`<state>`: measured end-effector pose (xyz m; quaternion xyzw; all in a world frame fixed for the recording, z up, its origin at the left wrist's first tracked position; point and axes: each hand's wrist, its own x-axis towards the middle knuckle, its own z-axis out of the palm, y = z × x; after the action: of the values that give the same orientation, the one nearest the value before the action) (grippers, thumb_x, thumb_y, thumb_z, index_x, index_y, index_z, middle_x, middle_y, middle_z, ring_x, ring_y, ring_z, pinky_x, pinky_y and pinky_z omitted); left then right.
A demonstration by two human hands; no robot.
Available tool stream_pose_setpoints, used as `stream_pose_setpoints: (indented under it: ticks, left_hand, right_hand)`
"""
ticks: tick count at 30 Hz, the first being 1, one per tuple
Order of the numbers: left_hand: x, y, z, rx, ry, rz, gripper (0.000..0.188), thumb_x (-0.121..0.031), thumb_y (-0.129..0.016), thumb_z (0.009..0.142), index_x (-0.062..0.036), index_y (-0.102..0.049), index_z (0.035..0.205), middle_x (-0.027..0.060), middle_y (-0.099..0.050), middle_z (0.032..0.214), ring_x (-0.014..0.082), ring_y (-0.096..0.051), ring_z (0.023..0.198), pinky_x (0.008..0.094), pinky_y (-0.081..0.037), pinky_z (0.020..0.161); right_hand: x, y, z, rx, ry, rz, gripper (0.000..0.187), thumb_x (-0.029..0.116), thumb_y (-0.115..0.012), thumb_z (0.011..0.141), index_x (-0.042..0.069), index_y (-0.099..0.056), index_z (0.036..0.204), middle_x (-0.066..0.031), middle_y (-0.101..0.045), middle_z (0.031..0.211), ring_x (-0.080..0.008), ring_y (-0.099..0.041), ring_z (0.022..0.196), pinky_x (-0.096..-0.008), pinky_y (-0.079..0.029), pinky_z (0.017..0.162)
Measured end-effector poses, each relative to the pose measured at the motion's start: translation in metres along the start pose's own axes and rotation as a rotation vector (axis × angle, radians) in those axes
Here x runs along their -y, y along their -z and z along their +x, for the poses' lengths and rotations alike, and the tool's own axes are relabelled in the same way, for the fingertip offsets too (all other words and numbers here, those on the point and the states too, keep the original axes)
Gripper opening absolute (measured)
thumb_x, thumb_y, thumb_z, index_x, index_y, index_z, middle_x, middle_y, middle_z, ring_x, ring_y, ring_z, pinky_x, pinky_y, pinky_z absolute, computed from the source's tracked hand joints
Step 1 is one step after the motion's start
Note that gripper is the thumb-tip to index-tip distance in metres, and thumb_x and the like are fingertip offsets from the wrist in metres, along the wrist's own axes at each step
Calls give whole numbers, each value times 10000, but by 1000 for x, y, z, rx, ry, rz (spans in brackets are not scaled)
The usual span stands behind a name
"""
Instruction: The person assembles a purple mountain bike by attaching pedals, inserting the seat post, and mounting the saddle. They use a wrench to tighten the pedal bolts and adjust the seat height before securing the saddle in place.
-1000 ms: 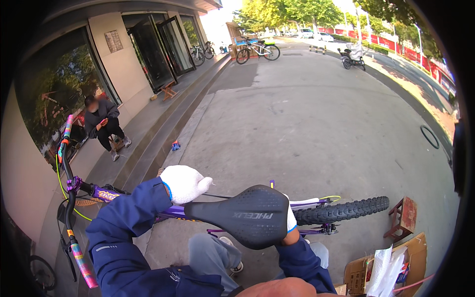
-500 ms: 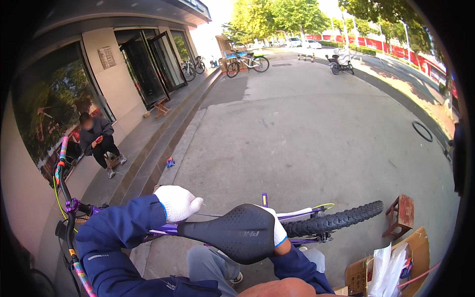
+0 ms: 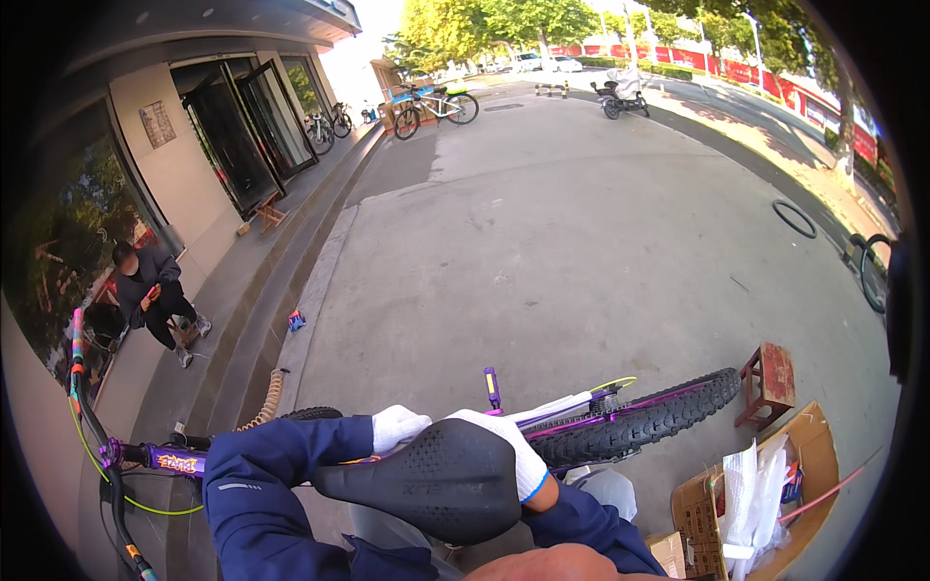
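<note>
A black bicycle saddle lies below me, its nose toward the left. My right hand, in a white glove with a blue cuff edge, wraps round the saddle's far right side; its fingertips are partly hidden. My left hand, gloved likewise, is at the far side of the saddle near the frame. Its fingers are curled, and whatever they hold is hidden. The bicycle's purple frame and multicoloured handlebar stretch to the left. To the right is its knobby rear tyre.
A red wooden stool and an open cardboard box with white wrapping stand at the right. A person sits by the steps. A coiled tan hose lies left of the bicycle. Farther off are parked bicycles and a loose tyre.
My left hand has moved right and down, from above the saddle's nose to its far side beside my right hand. The saddle has shifted slightly left and down in view; the background has shifted left.
</note>
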<state>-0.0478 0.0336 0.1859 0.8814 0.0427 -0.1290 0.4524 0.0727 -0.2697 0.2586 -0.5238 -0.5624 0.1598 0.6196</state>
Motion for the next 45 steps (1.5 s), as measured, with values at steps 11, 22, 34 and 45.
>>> stream_pose_setpoints:
  ticks: [11, 22, 34, 45]
  left_hand:
    - [-193, 43, -104, -280, 548, 497, 554, -503, -510, 1116, -54, -809, 1242, 210, -775, 877, 348, -751, 818, 457, -571, 819]
    - [-226, 43, -102, -165, 441, 724, 567, -478, -480, 1146, -20, -813, 1127, 208, -777, 862, 344, -749, 802, 465, -574, 817]
    - [-81, 35, -38, -28, 268, 296, 600, -496, -509, 1102, 39, -746, 969, 251, -739, 846, 402, -714, 769, 483, -550, 793]
    - [-84, 47, -40, -107, 354, 266, 699, -577, -523, 1115, 46, -739, 883, 230, -707, 756, 376, -687, 746, 456, -545, 780]
  right_hand:
    - [-69, -7, -18, -31, -10, 726, 262, 122, -557, 1117, -3, -703, 1294, -66, -768, 1133, -153, -734, 991, -330, -615, 859]
    - [-107, -15, -28, -96, -223, 1259, 636, 554, -352, 1191, 47, -580, 1499, -114, -693, 1420, -251, -669, 1274, -400, -531, 1142]
    - [-92, -20, -50, -45, -84, 515, 459, 141, -550, 1121, 11, -513, 1559, -137, -630, 1492, -260, -620, 1360, -392, -505, 1153]
    - [-68, -22, -35, -176, -184, 1374, 276, 79, -453, 1126, 23, -649, 1312, -79, -719, 1218, -169, -700, 1099, -307, -585, 974]
